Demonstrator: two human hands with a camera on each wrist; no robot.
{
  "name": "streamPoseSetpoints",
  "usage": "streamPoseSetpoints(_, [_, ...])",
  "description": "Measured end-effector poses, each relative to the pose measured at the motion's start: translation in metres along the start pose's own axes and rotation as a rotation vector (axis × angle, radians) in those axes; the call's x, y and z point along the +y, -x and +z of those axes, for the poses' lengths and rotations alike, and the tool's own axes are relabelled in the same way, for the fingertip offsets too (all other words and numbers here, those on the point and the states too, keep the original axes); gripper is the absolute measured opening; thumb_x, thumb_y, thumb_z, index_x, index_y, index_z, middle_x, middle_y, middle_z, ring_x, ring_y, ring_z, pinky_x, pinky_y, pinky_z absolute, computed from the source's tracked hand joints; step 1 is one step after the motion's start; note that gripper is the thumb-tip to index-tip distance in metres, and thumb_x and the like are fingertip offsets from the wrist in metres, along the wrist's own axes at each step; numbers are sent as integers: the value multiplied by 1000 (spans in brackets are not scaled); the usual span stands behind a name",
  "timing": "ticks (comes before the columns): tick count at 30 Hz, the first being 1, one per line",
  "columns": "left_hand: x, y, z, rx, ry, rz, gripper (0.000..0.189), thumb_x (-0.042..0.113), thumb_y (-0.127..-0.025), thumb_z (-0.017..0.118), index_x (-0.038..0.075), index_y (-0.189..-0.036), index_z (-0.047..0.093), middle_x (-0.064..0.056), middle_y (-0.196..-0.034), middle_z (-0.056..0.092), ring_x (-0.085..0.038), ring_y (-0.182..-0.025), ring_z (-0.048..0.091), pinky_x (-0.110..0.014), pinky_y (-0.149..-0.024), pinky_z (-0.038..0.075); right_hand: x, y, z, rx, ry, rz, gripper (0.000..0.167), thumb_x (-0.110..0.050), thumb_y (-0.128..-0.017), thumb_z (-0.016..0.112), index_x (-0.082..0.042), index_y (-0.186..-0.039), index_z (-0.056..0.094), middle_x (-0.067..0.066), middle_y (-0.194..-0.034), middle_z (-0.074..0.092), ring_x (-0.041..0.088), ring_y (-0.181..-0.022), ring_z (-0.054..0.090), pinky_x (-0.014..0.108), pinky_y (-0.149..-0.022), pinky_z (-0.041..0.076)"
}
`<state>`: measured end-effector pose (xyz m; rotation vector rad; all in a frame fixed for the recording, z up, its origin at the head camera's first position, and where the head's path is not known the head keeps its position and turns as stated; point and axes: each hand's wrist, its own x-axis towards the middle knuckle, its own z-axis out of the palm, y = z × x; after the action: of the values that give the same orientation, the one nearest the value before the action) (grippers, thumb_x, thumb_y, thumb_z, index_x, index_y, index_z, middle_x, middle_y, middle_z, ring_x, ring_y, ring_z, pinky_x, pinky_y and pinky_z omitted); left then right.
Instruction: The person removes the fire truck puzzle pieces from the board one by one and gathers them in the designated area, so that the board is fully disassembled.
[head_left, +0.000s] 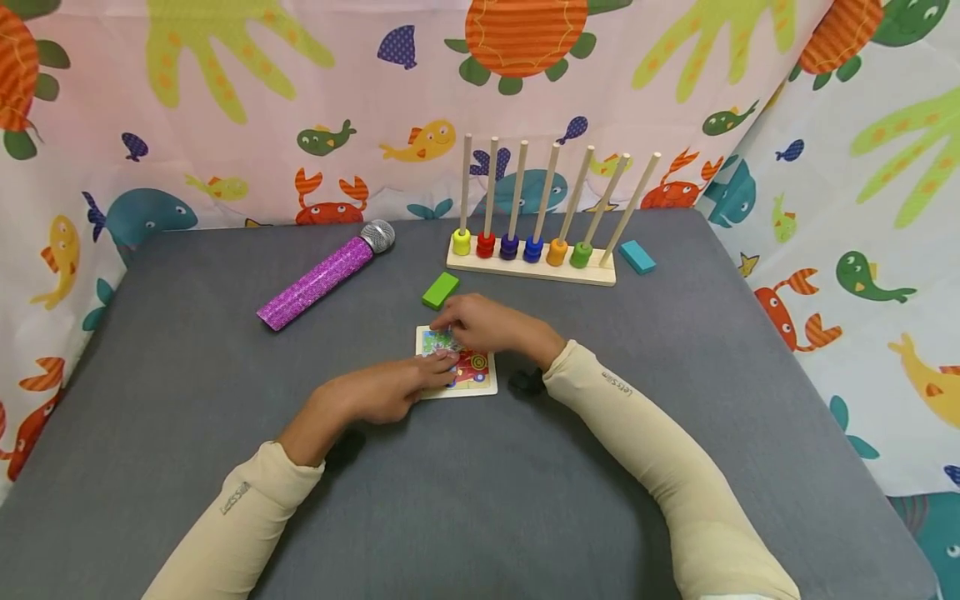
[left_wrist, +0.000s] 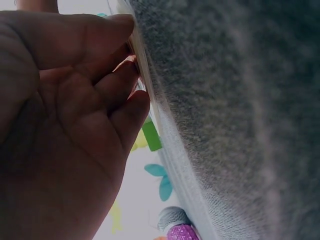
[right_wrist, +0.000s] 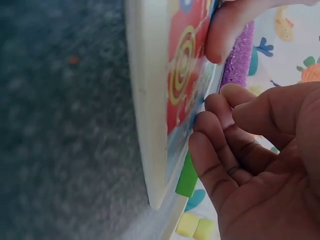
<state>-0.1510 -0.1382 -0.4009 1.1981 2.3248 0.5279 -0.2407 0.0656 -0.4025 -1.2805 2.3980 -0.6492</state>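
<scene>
Picture board flat on table. Left hand: fingers extended, resting on board's left side. Right hand: fingers bent, at board's far side; pinching or not, cannot tell. Green block just beyond board.

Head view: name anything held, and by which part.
Left hand rests on the left side of a square, cream-rimmed picture board, no clear grip; right hand: cannot tell.

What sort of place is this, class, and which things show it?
Probably a children's play or learning area: a wooden peg stand with coloured rings, a small picture board on a grey table, and a sea-animal cloth hung behind.
</scene>
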Motion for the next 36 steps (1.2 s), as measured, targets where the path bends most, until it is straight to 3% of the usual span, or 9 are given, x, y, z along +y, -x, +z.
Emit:
streamPoseSetpoints(22, [-3,2,0,12,52,15,50,-5,-98,46,3,-147,41,-15,-156,28,-30,-144,19,-48,-112,23,-5,-17,9,3,98,0,29,-1,-94,49,-6,-112,71,6,-93,58,17,-80,51,30,-75,43])
streamPoseSetpoints(30, [-4,0,1,12,47,-11,51,-4,-98,47,5,-148,39,-13,-157,26,-28,-145,19,-47,-112,24,-2,-19,7,18,21,28,26,1,-91,50,-6,-109,68,6,-98,56,18,-84,51,29,-76,44])
streamPoseSetpoints(36, [-3,0,1,14,33,8,49,-3,-98,47,4,-146,42,-13,-156,29,-29,-144,21,-47,-113,24,-1,-18,7,9,-29,50,25,-2,-95,50,-3,-115,66,8,-109,61,17,-91,55,28,-82,46])
